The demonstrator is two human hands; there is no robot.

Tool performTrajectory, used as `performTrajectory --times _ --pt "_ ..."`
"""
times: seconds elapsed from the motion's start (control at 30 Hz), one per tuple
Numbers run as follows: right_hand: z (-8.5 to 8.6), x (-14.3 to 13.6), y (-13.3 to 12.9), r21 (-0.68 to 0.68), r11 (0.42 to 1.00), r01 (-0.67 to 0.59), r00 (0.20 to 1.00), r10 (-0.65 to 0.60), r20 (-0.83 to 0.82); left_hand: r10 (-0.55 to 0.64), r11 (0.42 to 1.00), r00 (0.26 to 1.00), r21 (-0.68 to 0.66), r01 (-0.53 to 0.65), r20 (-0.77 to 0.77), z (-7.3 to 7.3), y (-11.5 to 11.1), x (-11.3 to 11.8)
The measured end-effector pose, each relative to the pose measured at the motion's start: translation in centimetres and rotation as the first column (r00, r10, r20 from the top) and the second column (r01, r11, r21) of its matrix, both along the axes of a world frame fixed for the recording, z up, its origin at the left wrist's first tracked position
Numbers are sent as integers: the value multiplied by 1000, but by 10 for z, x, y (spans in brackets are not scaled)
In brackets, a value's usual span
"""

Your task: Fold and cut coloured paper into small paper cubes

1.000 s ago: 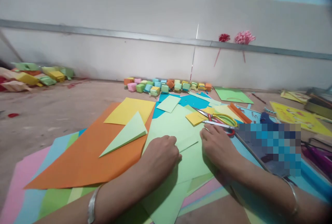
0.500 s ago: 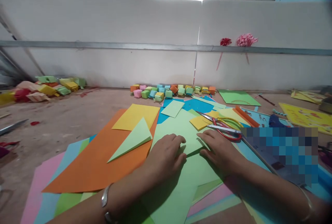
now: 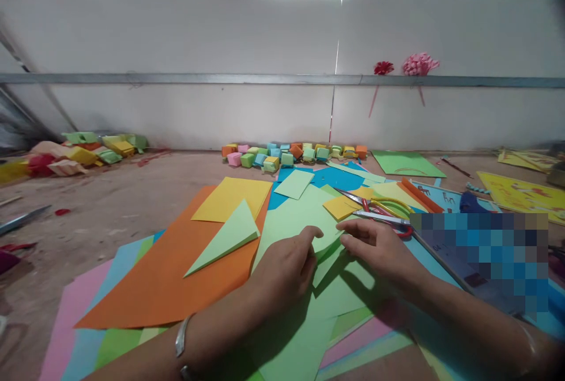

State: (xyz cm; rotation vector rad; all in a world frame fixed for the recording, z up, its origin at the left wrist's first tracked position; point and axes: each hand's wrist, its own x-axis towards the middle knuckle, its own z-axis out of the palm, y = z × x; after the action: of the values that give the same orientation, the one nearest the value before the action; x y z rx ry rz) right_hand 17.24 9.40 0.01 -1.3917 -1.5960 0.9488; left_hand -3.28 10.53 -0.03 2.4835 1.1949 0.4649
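Observation:
Between my hands is a small folded piece of light green paper (image 3: 327,264), its lower edge lifted off a larger light green sheet (image 3: 291,322). My right hand (image 3: 379,251) pinches the piece near its upper right corner. My left hand (image 3: 285,266) is curled at its left edge, the index finger bent above it; the thumb is partly hidden. Left of my hands, a folded light green paper triangle (image 3: 227,239) lies on an orange sheet (image 3: 176,281), overlapping a yellow paper (image 3: 232,195). Just beyond my right hand are scissors (image 3: 388,209) with yellow and red handles.
Small coloured paper cubes (image 3: 286,159) line the foot of the white wall (image 3: 176,116). More folded papers (image 3: 88,151) are piled at the far left. On the right are a blurred-out device (image 3: 445,257) and a yellow printed sheet (image 3: 525,195). A blade (image 3: 22,219) lies at the left.
The small green paper has tilted up and shows more of its face. My right hand has turned, fingers now pinched at its corner. My left fingers have curled in more.

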Motion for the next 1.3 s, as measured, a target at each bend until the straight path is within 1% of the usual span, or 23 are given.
performTrajectory --times 0.07,0.13,0.2,0.27,0.3,0.33,0.37,0.43,0.47,0.53,0.6,0.63,0.67,0.73,0.8,0.87,0.9,1.0,1.1,1.13,1.2,1.3 --pt "-2 -1 -1 2 1000 4 999 -4 -40 -16 999 998 -41 19 64 0 -2 0" --pt "-3 -2 -1 22 999 -23 995 25 -95 16 996 992 -84 -5 122 2 -3 0" --pt "-3 -3 -2 36 996 -84 983 89 -160 65 990 985 -133 -45 157 5 -3 1" --pt "-1 -2 -3 76 983 -165 967 176 -185 93 974 976 -221 -48 195 7 -1 3" --pt "0 -1 -4 121 972 -199 963 217 -162 98 958 968 -286 -29 230 7 0 3" --pt "0 0 -4 183 956 -230 962 251 -102 105 935 955 -354 0 277 7 1 4" --pt "0 1 -4 255 931 -260 963 270 -6 115 910 938 -413 33 328 7 3 4" --pt "-2 4 -5 393 858 -332 937 250 245 139 873 897 -479 89 420 4 5 4" --pt "-3 5 -5 452 812 -369 906 206 371 151 867 879 -488 103 452 3 5 4" --pt "-7 6 -5 564 708 -426 827 51 560 169 866 852 -487 111 495 0 5 4" --pt "-7 6 -4 655 593 -468 756 -116 644 200 868 837 -488 89 509 0 5 5" --pt "-6 6 -4 683 539 -492 729 -173 662 230 869 831 -492 59 506 0 4 5" --pt "-4 7 -4 699 492 -518 711 -206 672 266 865 824 -502 26 501 1 4 5" --pt "1 8 -3 713 415 -565 697 -222 681 340 844 798 -536 -25 498 4 5 5" --pt "6 9 -3 708 360 -607 679 -228 698 397 828 777 -557 -73 489 5 6 5" --pt "7 9 -3 680 344 -647 645 -228 729 428 835 781 -530 -149 455 3 7 5" --pt "7 8 -3 663 348 -663 629 -221 745 436 843 790 -504 -190 430 1 8 5" --pt "5 7 -3 636 382 -671 614 -195 765 428 864 841 -422 -273 332 -4 6 5" --pt "2 8 -1 633 436 -640 624 -186 759 370 910 916 -259 -324 154 -4 2 4" --pt "1 9 0 626 454 -635 624 -177 761 336 928 938 -200 -313 87 -3 1 3" --pt "1 11 2 602 472 -645 614 -149 775 249 961 968 -124 -249 -18 -1 -1 1" --pt "2 11 1 602 463 -650 619 -137 774 171 981 981 -80 -178 -90 0 -1 -2"
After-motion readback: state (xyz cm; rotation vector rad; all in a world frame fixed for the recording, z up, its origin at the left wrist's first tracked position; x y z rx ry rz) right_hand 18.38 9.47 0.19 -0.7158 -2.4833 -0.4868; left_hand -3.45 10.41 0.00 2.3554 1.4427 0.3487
